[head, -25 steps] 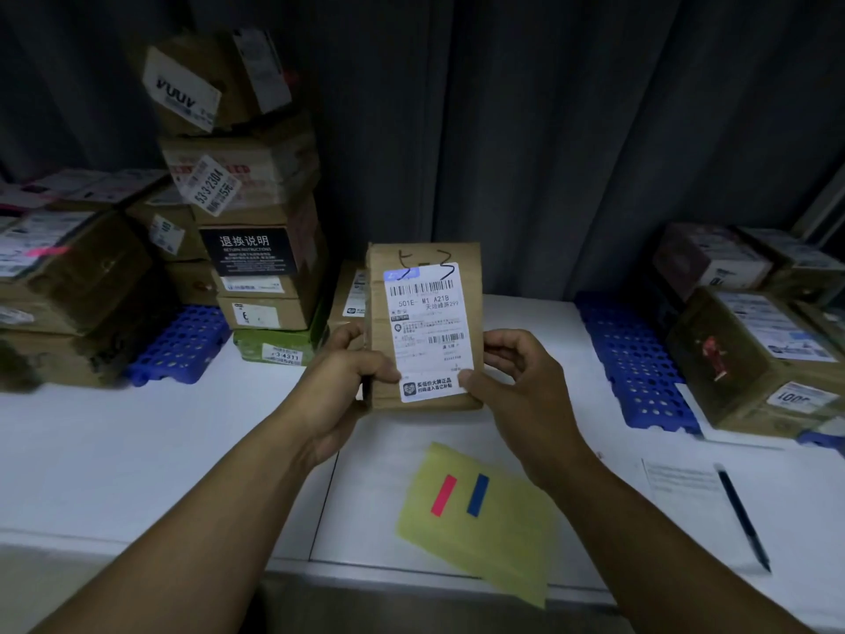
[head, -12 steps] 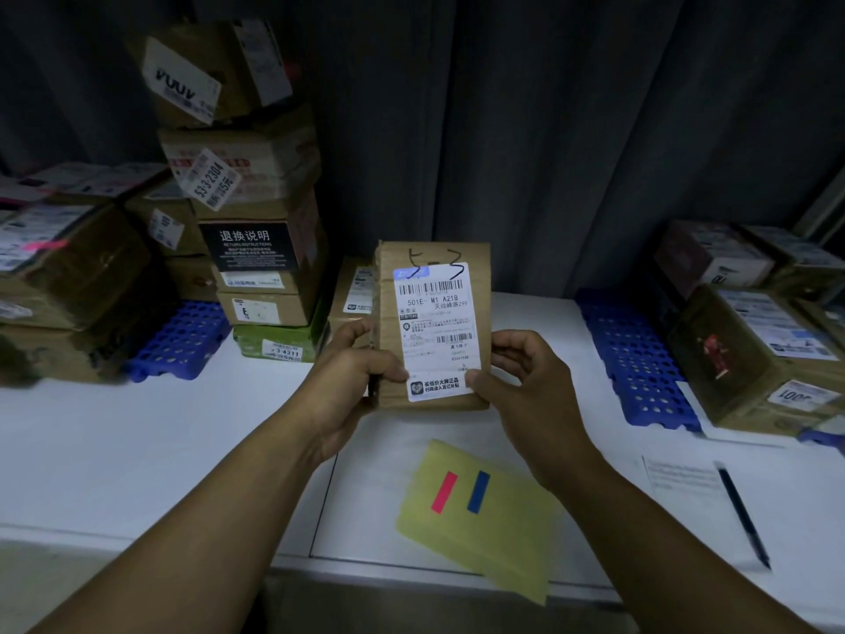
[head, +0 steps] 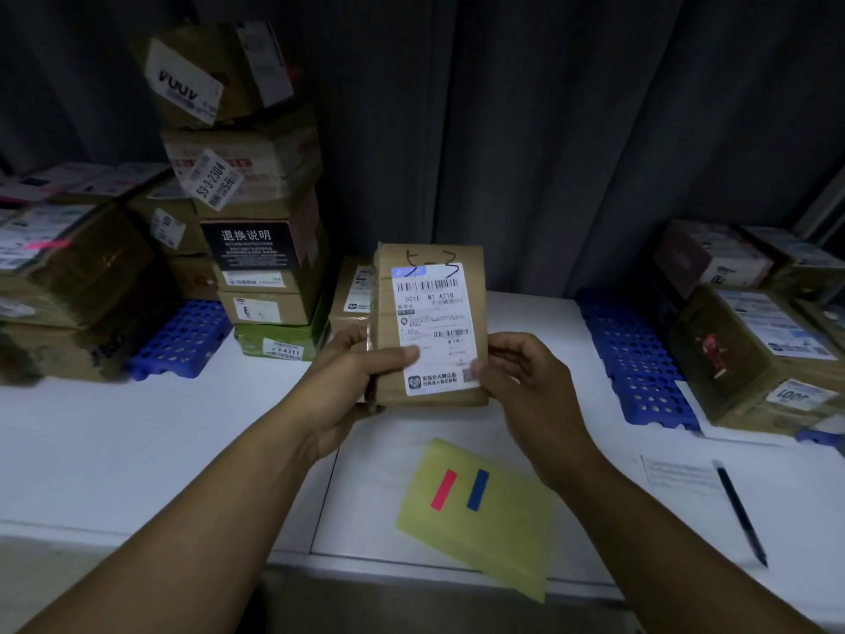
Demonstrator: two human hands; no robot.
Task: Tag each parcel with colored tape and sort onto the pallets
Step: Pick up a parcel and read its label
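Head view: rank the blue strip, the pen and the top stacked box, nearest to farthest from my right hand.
1. Blue strip, just below the right hand.
2. Pen, lower right.
3. Top box, upper left, at the back.

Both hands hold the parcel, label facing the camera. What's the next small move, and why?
Probably free the right hand and reach down to the yellow sheet, where a pink strip and a blue strip lie; the left hand grips the parcel by its edge. Which colour fits, I cannot tell.

Left hand point(head: 356, 377), right hand point(head: 530, 382) bare (forearms bare too).
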